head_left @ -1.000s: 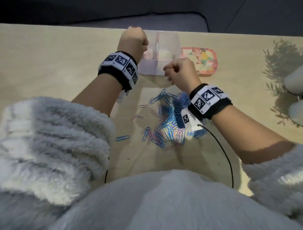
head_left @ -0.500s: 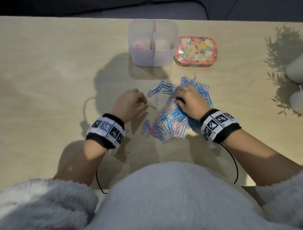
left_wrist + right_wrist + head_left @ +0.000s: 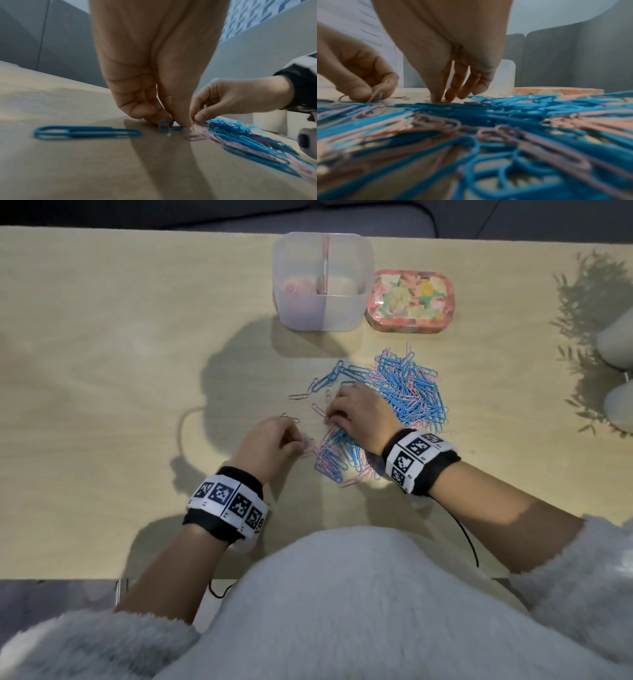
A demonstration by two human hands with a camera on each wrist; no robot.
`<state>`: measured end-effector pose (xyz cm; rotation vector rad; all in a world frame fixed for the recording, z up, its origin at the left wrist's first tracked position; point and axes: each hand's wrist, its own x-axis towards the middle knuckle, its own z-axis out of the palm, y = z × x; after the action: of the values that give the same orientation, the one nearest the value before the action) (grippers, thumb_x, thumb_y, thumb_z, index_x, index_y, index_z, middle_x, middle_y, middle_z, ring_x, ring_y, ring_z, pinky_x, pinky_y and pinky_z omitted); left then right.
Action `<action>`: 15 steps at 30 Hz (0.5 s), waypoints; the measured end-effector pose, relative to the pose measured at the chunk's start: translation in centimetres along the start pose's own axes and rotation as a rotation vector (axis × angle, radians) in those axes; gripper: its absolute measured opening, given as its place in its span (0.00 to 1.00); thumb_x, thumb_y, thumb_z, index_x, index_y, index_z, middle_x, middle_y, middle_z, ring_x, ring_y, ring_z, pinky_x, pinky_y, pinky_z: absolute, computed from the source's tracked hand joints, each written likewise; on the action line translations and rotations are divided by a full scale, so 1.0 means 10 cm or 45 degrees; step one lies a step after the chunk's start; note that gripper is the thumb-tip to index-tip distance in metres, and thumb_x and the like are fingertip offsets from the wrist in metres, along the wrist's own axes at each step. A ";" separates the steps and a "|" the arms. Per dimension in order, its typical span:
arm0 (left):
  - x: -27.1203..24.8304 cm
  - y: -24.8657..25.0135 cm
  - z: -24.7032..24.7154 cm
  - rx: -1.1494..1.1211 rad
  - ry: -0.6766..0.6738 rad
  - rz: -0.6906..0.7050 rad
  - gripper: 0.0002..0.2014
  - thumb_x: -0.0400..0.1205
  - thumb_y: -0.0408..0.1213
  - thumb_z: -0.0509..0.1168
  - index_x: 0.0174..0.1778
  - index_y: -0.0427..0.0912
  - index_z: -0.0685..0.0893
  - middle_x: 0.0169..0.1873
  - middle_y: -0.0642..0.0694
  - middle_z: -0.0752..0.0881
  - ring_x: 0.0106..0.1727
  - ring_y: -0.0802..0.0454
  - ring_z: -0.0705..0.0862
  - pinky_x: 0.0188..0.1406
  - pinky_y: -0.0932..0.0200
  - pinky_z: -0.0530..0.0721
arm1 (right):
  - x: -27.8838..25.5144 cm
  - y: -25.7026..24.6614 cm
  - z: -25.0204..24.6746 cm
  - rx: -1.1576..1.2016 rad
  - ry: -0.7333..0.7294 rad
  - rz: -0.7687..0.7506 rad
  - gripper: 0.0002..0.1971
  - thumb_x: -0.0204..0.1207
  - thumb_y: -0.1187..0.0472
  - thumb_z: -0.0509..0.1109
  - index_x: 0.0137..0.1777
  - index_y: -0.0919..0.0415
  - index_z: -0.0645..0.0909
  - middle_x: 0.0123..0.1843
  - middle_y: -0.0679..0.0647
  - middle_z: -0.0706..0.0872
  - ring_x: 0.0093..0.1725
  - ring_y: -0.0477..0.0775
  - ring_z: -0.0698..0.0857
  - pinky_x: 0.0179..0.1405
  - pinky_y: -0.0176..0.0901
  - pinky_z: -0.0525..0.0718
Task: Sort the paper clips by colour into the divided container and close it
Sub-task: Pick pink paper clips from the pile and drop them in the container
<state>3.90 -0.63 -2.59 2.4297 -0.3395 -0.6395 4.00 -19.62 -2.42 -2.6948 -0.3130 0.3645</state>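
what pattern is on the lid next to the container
A floral print in pink, yellow and green on the lid, clearest in the head view.

A pale wooden table point(image 3: 102, 371) is seen under dim light. Two white rounded objects point(image 3: 616, 371) are set at its right edge, and leafy shadows point(image 3: 589, 302) are cast beside them.

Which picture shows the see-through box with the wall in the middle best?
The head view: the divided container is seen whole from above, open, with its divider and pink clips on one side. The right wrist view shows only a pale bit of its wall behind the right hand. The left wrist view misses it.
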 end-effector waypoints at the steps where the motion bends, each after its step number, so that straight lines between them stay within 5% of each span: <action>1: 0.00 -0.02 -0.02 -0.026 0.011 -0.024 0.04 0.74 0.37 0.70 0.39 0.41 0.82 0.37 0.47 0.83 0.41 0.49 0.79 0.35 0.59 0.72 | 0.00 -0.03 0.00 -0.001 0.038 -0.026 0.10 0.78 0.59 0.65 0.50 0.60 0.86 0.48 0.58 0.85 0.53 0.63 0.78 0.53 0.54 0.75; 7: -0.07 -0.19 -0.21 -0.201 0.084 -0.089 0.05 0.79 0.36 0.67 0.48 0.41 0.83 0.38 0.47 0.83 0.37 0.49 0.81 0.34 0.62 0.78 | -0.30 -0.06 0.16 0.022 -0.093 -0.169 0.08 0.72 0.55 0.70 0.43 0.59 0.86 0.43 0.57 0.85 0.46 0.60 0.78 0.47 0.50 0.74; 12: -0.09 -0.28 -0.22 0.185 0.194 0.007 0.08 0.77 0.34 0.66 0.51 0.40 0.84 0.48 0.40 0.83 0.51 0.40 0.78 0.54 0.51 0.74 | -0.55 0.09 0.18 0.055 -0.062 -0.083 0.05 0.72 0.58 0.69 0.42 0.58 0.84 0.41 0.56 0.83 0.48 0.61 0.79 0.47 0.54 0.81; 15: -0.11 -0.18 -0.14 0.316 0.200 0.137 0.08 0.75 0.39 0.69 0.48 0.41 0.86 0.46 0.41 0.83 0.51 0.40 0.77 0.52 0.49 0.75 | -0.61 0.11 0.13 0.030 -0.036 -0.011 0.05 0.71 0.63 0.67 0.43 0.58 0.85 0.42 0.55 0.83 0.48 0.60 0.78 0.49 0.53 0.80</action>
<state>3.86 1.90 -2.33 2.6558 -0.5064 -0.3746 -1.92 -21.78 -2.78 -2.6665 -0.3263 0.4012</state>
